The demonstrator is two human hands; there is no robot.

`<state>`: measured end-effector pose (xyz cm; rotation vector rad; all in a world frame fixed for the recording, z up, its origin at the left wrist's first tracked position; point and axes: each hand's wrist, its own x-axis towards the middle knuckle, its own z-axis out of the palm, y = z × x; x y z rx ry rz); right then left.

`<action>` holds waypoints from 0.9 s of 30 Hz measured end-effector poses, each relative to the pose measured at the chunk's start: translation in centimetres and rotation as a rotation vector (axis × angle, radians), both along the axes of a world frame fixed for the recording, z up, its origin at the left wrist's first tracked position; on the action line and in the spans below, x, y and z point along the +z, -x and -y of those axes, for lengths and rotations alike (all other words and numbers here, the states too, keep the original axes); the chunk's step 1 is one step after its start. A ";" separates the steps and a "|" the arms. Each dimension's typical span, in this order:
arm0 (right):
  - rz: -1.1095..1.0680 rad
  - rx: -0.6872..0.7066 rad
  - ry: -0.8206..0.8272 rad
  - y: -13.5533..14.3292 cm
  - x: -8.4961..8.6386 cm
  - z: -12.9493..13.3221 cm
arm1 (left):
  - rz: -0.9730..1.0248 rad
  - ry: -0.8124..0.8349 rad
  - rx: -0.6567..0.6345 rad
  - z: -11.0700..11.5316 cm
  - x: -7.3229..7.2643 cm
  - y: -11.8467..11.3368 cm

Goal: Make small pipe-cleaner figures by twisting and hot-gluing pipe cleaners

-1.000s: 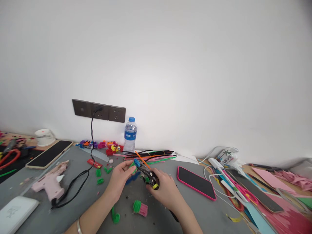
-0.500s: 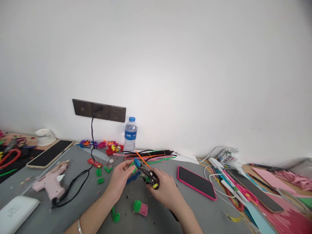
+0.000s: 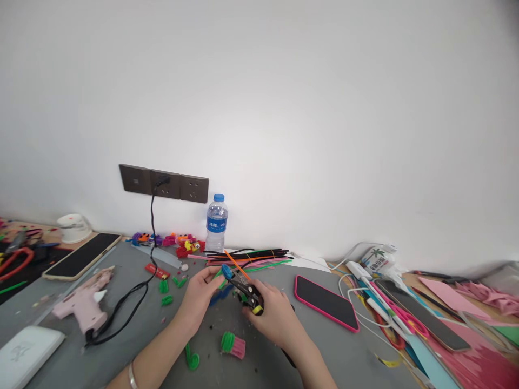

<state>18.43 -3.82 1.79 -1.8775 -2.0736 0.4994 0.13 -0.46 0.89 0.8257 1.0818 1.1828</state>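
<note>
My left hand [image 3: 197,300] is closed in a pinch on a small blue and green pipe-cleaner piece [image 3: 227,271]. In my right hand [image 3: 276,313] is a pair of black pliers [image 3: 250,293] with a yellow patch on the handle. The pliers' jaws point up and left and meet the blue end; whether they grip it cannot be made out. Below the hands lies a green and pink pipe-cleaner piece [image 3: 233,344]. A curled green pipe cleaner [image 3: 193,360] rests beside my left forearm. Some blue pipe cleaner [image 3: 220,295] shows between the hands.
Behind the hands lies a bundle of pipe cleaners [image 3: 259,257], with a water bottle [image 3: 217,224] by the wall. A pink glue gun [image 3: 83,302] with a black cord is at left. A pink-edged phone [image 3: 326,302] lies right, near cables and pink scissors [image 3: 413,326].
Both hands keep nearly the same place and hold the same things. The whole view has shifted very slightly.
</note>
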 end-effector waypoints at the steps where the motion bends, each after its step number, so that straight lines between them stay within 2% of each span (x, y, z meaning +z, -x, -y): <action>1: 0.000 0.000 0.002 0.0 0.0 0.0 | 0.004 -0.002 0.000 0.0 0.1 -0.1; 7: -0.007 -0.001 -0.017 0.1 -0.1 0.0 | 0.032 0.005 0.024 0.1 0.6 -0.1; 14: -0.039 -0.049 -0.027 0.0 -0.2 -0.2 | 0.179 0.031 0.065 -0.6 0.4 0.7; 23: -0.132 -0.147 -0.034 -0.7 0.4 -0.2 | 0.235 0.100 -0.002 -0.5 0.5 0.5; 27: -0.184 -0.131 0.052 -1.8 1.0 0.3 | 0.226 0.096 -0.017 -0.5 0.3 0.6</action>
